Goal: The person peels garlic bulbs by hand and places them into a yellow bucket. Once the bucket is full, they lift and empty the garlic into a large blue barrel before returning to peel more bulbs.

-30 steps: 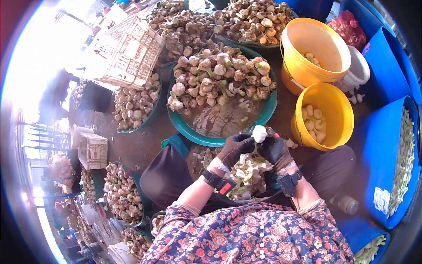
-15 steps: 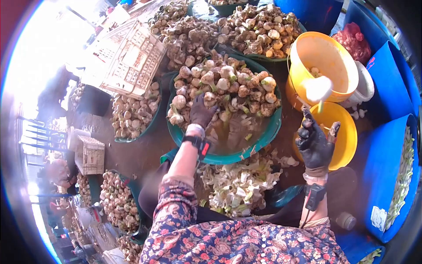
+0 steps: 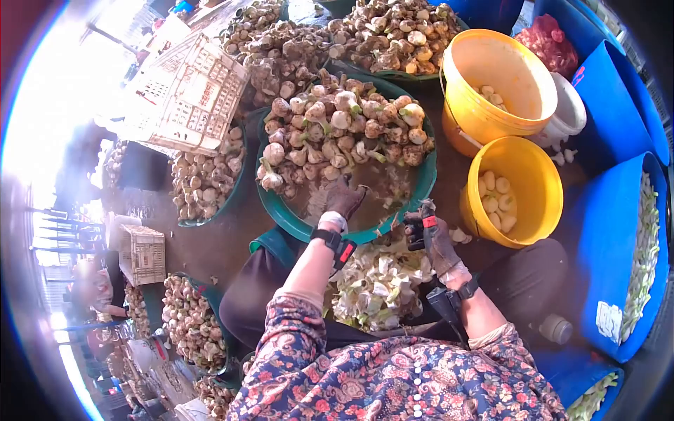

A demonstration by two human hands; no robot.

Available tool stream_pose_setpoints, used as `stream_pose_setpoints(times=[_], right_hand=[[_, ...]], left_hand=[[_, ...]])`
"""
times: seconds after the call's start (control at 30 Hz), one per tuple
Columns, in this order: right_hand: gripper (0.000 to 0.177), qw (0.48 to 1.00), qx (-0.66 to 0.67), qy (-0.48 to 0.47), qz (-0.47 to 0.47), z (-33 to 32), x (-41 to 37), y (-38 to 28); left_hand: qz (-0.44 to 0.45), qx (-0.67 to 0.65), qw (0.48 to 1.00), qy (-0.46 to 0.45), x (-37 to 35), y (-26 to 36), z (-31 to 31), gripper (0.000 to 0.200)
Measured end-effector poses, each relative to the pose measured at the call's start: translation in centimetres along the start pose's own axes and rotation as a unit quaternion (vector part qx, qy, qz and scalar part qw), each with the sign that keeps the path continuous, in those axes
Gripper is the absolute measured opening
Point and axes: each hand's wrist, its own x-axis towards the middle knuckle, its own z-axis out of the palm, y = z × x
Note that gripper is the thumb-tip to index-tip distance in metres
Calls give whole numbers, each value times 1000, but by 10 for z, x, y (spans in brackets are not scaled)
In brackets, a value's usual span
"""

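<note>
A green tub [image 3: 425,200] holds a heap of unpeeled garlic bulbs [image 3: 330,133], with a bare, wet-looking part toward me. Over this near part is my left hand [image 3: 342,199], in a dark glove, its fingers curled; what they hold, if anything, is hidden. My right hand [image 3: 433,241], also dark-gloved, is closed beside the tub's near right rim. A red patch shows at its fingers, but I cannot make out what it grips. Peeled white garlic bulbs [image 3: 497,200] lie in the lower yellow bucket [image 3: 537,193], right of that hand.
Peelings [image 3: 379,288] are piled between my knees. The upper yellow bucket [image 3: 460,77] holds a few bulbs. Blue bins [image 3: 597,281] line the right side. More garlic tubs [image 3: 400,35] stand behind; a white crate [image 3: 193,98] tilts at left.
My left hand has drawn back from the garlic heap toward me. My right hand has moved down and left from the buckets. The white bulb in mid-air is no longer seen there.
</note>
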Motion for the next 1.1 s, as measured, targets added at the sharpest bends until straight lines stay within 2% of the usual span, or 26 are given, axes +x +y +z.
stream_pose_setpoints(times=[0.03, 0.07, 0.17, 0.2, 0.3, 0.33, 0.43, 0.5, 0.6, 0.67, 0.7, 0.73, 0.77, 0.8, 0.83, 0.9, 0.93, 1.03, 1.07, 1.1], right_hand=[[42, 1000, 2, 16, 15, -1, -8, -3], [47, 999, 17, 5, 27, -8, -10, -5], [60, 999, 29, -21, -5, -25, -5, -2], [58, 1000, 1, 2, -20, -20, -12, -9], [56, 1000, 8, 26, -14, -26, -4, -8], [54, 1000, 2, 29, -5, -25, -3, -10], [53, 999, -14, 47, 9, -27, 7, -5], [54, 999, -6, 30, 21, -31, 12, -1], [56, 1000, -4, 16, 27, -31, 16, 1], [58, 1000, 0, 10, 23, -29, 16, 3], [52, 999, -9, 21, 26, -24, 10, 3], [45, 999, -19, 30, 22, -15, 6, -4], [38, 999, -28, 41, 18, -10, 2, -9], [35, 1000, -2, 21, 16, -20, 8, 2], [35, 994, -73, 37, -66, -25, 17, 16], [35, 950, -218, 67, -214, -36, 25, 37], [34, 899, -385, 85, -192, -33, 17, 25], [32, 842, -473, 108, -238, -12, 1, 10], [28, 823, -491, 125, -256, -8, 1, 12], [27, 816, -505, 126, -250, -7, -1, 14]], left_hand=[[-7, 50, 999, -10, -3, 3, 6, 58], [-59, 92, 989, -102, -4, 15, 5, 69], [16, 127, 978, -165, 14, -8, 54, 79], [34, 135, 981, -137, 11, -5, 67, 83], [21, 215, 966, -142, 8, 30, 74, 86], [78, 234, 961, -127, 15, 22, 88, 87], [83, 303, 915, -255, 17, 54, 56, 79], [148, 364, 858, -330, 50, 13, 88, 66], [205, 242, 896, -309, 62, -66, 110, 62], [60, 217, 924, -310, 32, -25, 59, 72], [-13, 201, 930, -306, 17, -9, 38, 77], [46, 162, 941, -295, 21, -37, 53, 89], [51, 171, 941, -288, 41, -85, 85, 94], [40, 61, 970, -230, 24, -75, 77, 89], [25, -51, 983, -173, 1, -58, 65, 84], [-63, -185, 955, -225, -28, -25, 41, 76], [-104, -250, 931, -244, -38, -9, 28, 73], [-33, -311, 916, -249, -79, 32, -7, 65], [42, -315, 920, -228, -93, 41, -11, 64], [57, -232, 951, -195, -110, 50, -17, 63]])
